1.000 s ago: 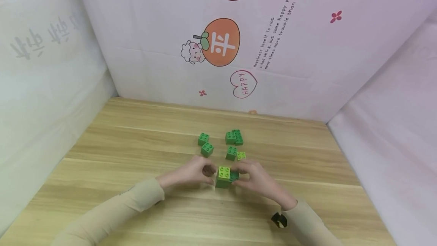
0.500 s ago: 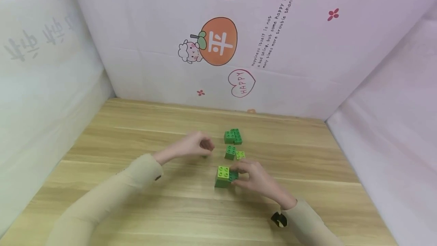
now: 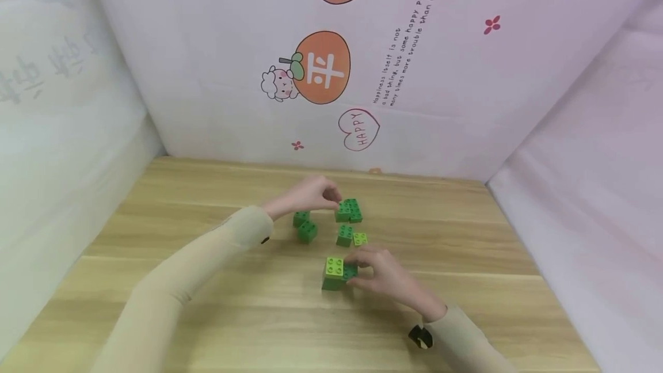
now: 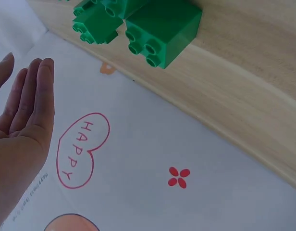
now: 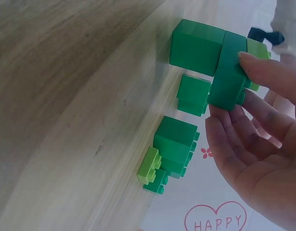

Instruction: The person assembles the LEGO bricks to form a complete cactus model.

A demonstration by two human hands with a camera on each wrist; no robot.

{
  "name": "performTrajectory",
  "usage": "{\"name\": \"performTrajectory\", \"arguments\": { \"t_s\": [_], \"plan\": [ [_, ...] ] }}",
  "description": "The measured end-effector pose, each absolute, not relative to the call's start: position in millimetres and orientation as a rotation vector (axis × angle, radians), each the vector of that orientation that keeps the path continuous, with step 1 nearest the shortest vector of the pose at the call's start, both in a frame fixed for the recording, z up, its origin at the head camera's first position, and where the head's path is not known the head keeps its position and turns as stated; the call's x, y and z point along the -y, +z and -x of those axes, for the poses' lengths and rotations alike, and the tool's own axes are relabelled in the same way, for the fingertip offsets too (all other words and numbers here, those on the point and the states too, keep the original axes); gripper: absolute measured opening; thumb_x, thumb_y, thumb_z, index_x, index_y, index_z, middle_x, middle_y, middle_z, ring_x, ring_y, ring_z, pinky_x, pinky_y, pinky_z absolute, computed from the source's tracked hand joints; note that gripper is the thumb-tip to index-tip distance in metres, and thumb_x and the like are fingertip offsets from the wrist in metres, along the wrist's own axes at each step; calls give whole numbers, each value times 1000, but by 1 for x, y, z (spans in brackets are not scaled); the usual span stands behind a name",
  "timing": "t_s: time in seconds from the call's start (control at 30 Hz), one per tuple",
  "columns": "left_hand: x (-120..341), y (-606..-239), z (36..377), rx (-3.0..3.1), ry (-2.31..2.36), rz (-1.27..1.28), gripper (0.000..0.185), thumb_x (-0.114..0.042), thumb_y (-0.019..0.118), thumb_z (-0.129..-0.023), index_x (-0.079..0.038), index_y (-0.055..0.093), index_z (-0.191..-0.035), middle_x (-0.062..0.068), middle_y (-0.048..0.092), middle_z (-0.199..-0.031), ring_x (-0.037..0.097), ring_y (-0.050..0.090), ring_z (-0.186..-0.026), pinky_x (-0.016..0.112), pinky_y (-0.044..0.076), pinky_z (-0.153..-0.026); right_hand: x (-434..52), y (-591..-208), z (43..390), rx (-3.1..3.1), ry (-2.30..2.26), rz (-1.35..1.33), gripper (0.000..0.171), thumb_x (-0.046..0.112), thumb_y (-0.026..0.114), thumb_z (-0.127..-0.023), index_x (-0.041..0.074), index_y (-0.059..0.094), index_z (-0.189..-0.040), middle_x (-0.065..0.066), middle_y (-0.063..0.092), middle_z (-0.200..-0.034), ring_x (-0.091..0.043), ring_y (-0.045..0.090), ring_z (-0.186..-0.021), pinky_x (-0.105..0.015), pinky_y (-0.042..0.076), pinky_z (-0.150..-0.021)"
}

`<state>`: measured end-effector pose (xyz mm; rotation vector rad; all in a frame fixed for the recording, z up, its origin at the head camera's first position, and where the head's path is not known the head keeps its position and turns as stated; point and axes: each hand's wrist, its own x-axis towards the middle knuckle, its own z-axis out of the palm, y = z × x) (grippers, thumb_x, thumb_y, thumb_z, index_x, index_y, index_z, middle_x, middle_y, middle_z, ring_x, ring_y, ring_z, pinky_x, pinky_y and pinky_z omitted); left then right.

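Observation:
My right hand [image 3: 385, 275] grips a dark green brick [image 5: 229, 72] that juts from a small stack. On top of that stack sits a lime brick [image 3: 334, 265], and a larger green brick [image 5: 196, 48] forms its base. Farther back, my left hand [image 3: 311, 193] hovers beside a square green brick [image 3: 342, 213], thumb and fingers apart. In the left wrist view the fingers [image 4: 42, 96] look fairly straight, with nothing between them and the thumb. Against that square brick lies a longer green brick [image 3: 354, 210].
Two green bricks lie left of centre, the nearer [image 3: 307, 231] and the farther [image 3: 301, 219] partly below the left arm. Between the hands sit a green brick [image 3: 344, 236] and a lime brick [image 3: 359, 239]. White printed cloth [image 3: 217, 73] walls the wooden table [image 3: 248, 327].
My left hand has left the stack, passed over the two left green bricks and moved right to the back bricks. My right hand keeps its hold on the stack.

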<state>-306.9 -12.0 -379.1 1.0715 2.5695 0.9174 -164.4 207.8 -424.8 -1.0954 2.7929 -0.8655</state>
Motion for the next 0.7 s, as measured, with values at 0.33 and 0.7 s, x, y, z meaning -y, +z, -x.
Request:
{"name": "performTrajectory", "arguments": {
  "t_s": [0.33, 0.7],
  "plan": [
    [-21, -385, 344, -2578, 852, -1090, 17, -14, 68, -93, -5, 72, -107, 10, 75, -111, 20, 71, -104, 29, 59, -93, -211, -424, 162, -2779, -849, 1031, 34, 12, 80, -80, 7, 70, -112, -5, 73, -110, -15, 68, -96, -26, 61, -85],
    [-43, -396, 375, -2650, 675, -1079, 19, -9, 69, -91, -4, 70, -110, 14, 72, -116, 23, 67, -108, 31, 57, -97, -210, -422, 162, -2771, -837, 1012, 35, 14, 80, -80, 8, 70, -113, -5, 72, -113, -15, 68, -100, -23, 59, -87]
  ]
}}
